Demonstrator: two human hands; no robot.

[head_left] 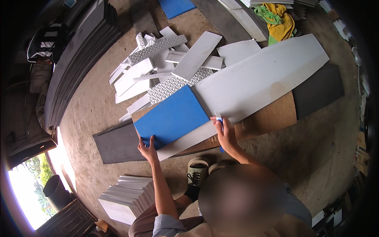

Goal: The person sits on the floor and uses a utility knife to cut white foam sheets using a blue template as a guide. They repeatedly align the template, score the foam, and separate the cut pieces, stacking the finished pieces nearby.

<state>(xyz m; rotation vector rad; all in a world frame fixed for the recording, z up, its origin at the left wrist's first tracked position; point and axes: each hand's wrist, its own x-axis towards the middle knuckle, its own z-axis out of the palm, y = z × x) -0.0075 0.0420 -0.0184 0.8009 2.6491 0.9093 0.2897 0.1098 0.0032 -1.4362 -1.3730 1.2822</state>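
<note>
A blue rectangular sheet [171, 114] lies on top of a long pale grey-white sheet [264, 75], near its left end. My left hand [147, 151] grips the near left edge of the blue sheet, its thumb on top; some of its fingers are partly hidden. In my right hand [226, 133] is a utility knife [219, 117] with a blue and white body, its thin blade pointing up and away from me. That hand is just off the blue sheet's right edge, above the pale sheet. Beneath them lies a brown board [266, 116].
Dark grey sheets [118, 144] stick out under the board at both ends. White offcuts [158, 59], some with bumpy faces, lie heaped beyond. A stack of white panels [126, 197] stands near my left leg. Dark sheets [77, 67] are piled at left; a yellow-green cloth [281, 25] lies far right.
</note>
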